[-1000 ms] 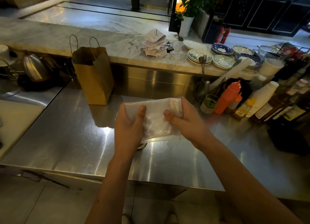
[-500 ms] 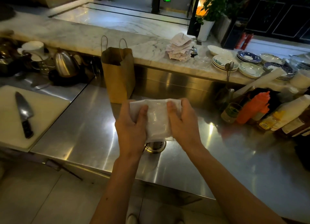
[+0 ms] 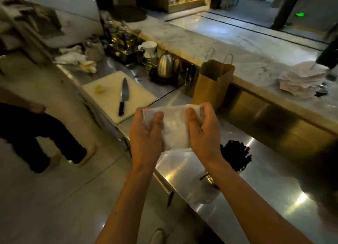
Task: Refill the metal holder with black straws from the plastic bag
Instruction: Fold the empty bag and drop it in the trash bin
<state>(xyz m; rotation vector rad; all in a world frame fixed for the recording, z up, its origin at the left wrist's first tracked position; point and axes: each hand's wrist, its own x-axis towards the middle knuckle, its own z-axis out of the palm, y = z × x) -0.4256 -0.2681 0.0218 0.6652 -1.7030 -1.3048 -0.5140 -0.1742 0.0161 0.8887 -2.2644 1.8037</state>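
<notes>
Dim bar kitchen, steel bench [image 3: 265,179] with a marble counter [image 3: 237,48] behind it. Both hands are up in front, over the bench edge. The left hand [image 3: 146,137] and right hand [image 3: 203,134] each grip one side of the plastic bag [image 3: 174,128], thumbs on the near face, fingers curled round behind. The bag is bunched and folded between them, off the bench; its contents can't be made out. Black straws [image 3: 235,157] fan out just below and right of the right hand, standing in the metal holder [image 3: 210,178], which is on the bench and partly hidden by the right forearm. A brown paper bag [image 3: 214,82] stands on the bench just beyond the right hand. Up and left of the left hand, a knife [image 3: 123,95] lies on a white cutting board [image 3: 109,90], with a kettle [image 3: 165,65] further back. A stack of papers [image 3: 301,81] sits on the marble far right of the right hand. Another person's dark-trousered legs [image 3: 36,134] are well left of the left hand, blurred.
</notes>
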